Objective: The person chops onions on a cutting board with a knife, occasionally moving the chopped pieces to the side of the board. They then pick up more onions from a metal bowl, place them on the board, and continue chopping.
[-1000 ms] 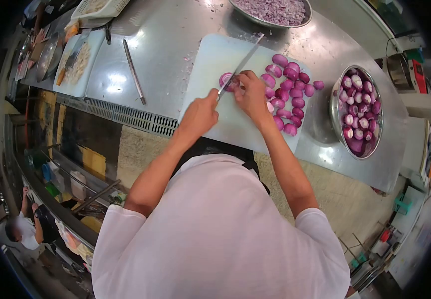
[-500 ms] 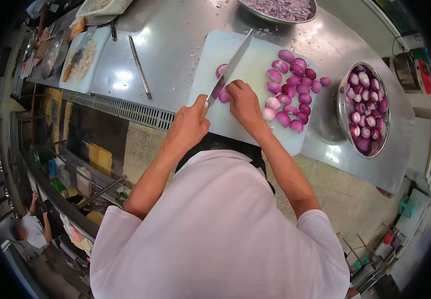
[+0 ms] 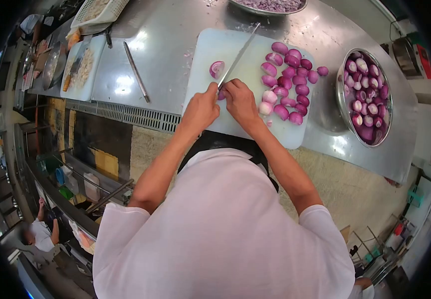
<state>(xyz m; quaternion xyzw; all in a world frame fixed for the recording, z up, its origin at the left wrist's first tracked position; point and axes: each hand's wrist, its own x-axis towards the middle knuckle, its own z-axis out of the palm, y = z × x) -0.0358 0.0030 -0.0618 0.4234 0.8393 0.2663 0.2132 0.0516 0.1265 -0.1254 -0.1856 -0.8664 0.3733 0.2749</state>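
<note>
My left hand (image 3: 201, 109) is closed around the handle of a long kitchen knife (image 3: 239, 56), whose blade points away to the upper right over the white cutting board (image 3: 200, 47). Close beside the blade, the bent fingers of my right hand (image 3: 240, 101) press on a red onion piece (image 3: 221, 94), mostly hidden by both hands. A cut red onion half (image 3: 217, 70) lies left of the blade. Several peeled red onions (image 3: 286, 82) crowd the board's right side.
A metal bowl (image 3: 341, 107) of peeled red onions stands at right. Another bowl (image 3: 295, 11) holds chopped onion at the far edge. Leftward lie a metal rod (image 3: 136, 72), a second board (image 3: 92, 67) with a cleaver (image 3: 73, 70) and pale chopped food, and a white basket (image 3: 118, 9).
My left hand has moved slightly right and up, bringing the knife close against my right fingers. The onion piece is now more covered. The whole view has shifted a little.
</note>
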